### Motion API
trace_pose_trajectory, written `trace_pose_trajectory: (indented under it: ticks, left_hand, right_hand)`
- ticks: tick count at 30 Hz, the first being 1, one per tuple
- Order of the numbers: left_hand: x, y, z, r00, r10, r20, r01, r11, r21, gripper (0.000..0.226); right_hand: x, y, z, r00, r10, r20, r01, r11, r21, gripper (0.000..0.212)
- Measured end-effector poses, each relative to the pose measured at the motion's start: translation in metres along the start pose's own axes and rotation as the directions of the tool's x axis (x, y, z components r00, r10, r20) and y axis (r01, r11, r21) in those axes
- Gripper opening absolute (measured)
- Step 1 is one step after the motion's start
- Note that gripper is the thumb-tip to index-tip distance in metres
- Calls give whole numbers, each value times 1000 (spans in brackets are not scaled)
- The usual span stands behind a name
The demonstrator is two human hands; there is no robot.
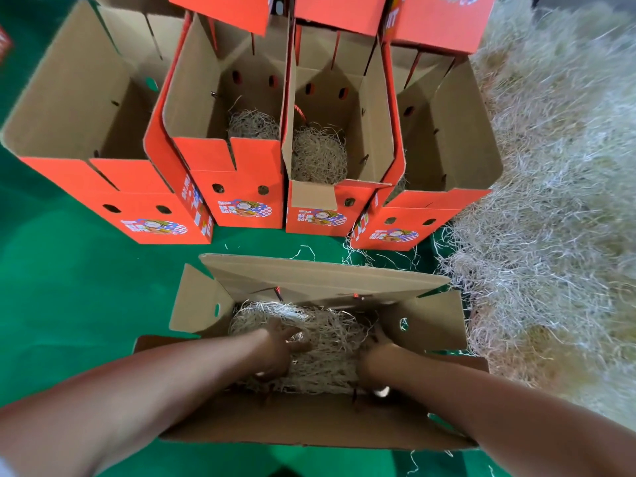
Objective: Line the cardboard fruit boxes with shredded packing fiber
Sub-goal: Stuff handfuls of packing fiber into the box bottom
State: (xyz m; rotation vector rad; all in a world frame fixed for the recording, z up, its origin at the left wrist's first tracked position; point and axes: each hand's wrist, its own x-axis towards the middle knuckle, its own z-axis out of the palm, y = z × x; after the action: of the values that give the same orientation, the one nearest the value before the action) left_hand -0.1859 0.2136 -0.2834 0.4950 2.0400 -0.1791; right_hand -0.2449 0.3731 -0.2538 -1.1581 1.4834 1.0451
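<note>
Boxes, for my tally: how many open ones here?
5. Back row: far-left box, second box, third box, right box. In front: near box. More may hide behind.

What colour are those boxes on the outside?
The boxes are orange-red outside, plain brown cardboard inside; the head view shows it.

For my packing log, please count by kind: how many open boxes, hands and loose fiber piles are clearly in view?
far-row boxes: 4
near box: 1
hands, left hand and right hand: 2
loose fiber pile: 1
Total: 8
</note>
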Motion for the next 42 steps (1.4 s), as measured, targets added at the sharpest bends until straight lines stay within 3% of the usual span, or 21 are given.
trace_pose_trajectory:
  ticks: [4, 6, 9, 11, 13, 14, 16, 17, 19, 20, 22, 23, 24, 26, 27, 29, 31, 35, 38, 40, 42]
  left_hand:
    - [-1, -5, -9, 999, 24, -46, -28, 997, -70, 54]
    - [-12, -8, -15, 974, 88, -210, -121, 981, -152, 37]
    - [-29, -10, -20, 880, 133, -455, -175, 983, -50, 29]
    - [-37, -12, -20, 934, 22, -357, -51, 996, -72, 29]
    - [-37, -20, -9, 972, -213, -103, 183, 953, -242, 32]
    - [-32, -30, -1, 967, -254, -18, 246, 952, -180, 35]
    - [-30, -47, 8, 992, -123, 2, 121, 978, 169, 42]
    - [-32, -51, 7, 993, -111, 35, 102, 975, 196, 46]
    - [-33, -46, 4, 987, -49, 154, -30, 882, 471, 47]
    - [-33, -40, 2, 987, -125, 103, 80, 929, 362, 41]
    - [-34, -36, -2, 949, -268, -168, 261, 963, -65, 29]
    - [-37, -32, -8, 942, -229, -246, 185, 965, -187, 27]
    - [-36, -30, -6, 955, -161, -248, 91, 959, -270, 25]
    - [-38, -23, 2, 984, -162, -68, 115, 890, -441, 23]
    - [-41, -15, 5, 989, -104, 100, 139, 881, -452, 23]
    - [-48, -7, 14, 961, -109, 253, 206, 895, -396, 29]
    - [-52, -8, 15, 919, -168, 357, 284, 910, -302, 32]
    - [-64, -13, 1, 985, -169, -34, 137, 887, -442, 28]
    - [-75, -16, -11, 959, -214, -188, 41, 756, -654, 14]
    - [-85, -22, -18, 960, -137, -243, -45, 784, -619, 24]
    - [-103, -27, -24, 942, -168, -289, -54, 776, -628, 38]
  right_hand:
    - [-19, 10, -7, 998, -66, 24, 67, 998, -9, 37]
    - [-26, 10, -17, 983, -41, -177, 49, 998, 41, 32]
    - [-24, 4, -33, 854, 47, -518, 50, 984, 172, 30]
    - [-16, 3, -36, 855, -6, -519, 86, 988, 131, 35]
    - [-9, 8, -29, 913, -41, -406, 66, 997, 48, 35]
    - [-8, 13, -25, 938, -13, -346, 29, 999, 40, 36]
    - [-6, 22, -14, 972, 59, -228, -48, 997, 53, 39]
    - [-6, 26, -10, 978, 76, -196, -67, 996, 56, 39]
    - [-7, 26, -9, 970, 76, -230, -60, 995, 76, 33]
    - [-9, 23, -12, 959, 68, -275, -44, 995, 94, 29]
    - [-14, 14, -22, 911, 62, -408, -13, 992, 122, 24]
    - [-15, 8, -25, 877, 59, -477, -1, 992, 123, 24]
    - [-15, 5, -26, 850, 54, -523, 23, 990, 139, 26]
    - [-15, 2, -20, 886, -4, -464, 107, 975, 195, 39]
    - [-16, 1, -15, 937, -57, -344, 136, 968, 210, 44]
    - [-17, 0, -7, 983, -108, -148, 129, 981, 146, 40]
    - [-21, 1, -3, 977, -90, -191, 121, 979, 161, 37]
    - [-40, 4, -11, 902, -8, -431, 156, 938, 310, 50]
    - [-53, 6, -18, 853, 90, -513, 177, 876, 448, 29]
    - [-65, 10, -21, 829, 90, -552, 263, 808, 526, 18]
    - [-83, 14, -26, 810, 65, -583, 355, 736, 576, 20]
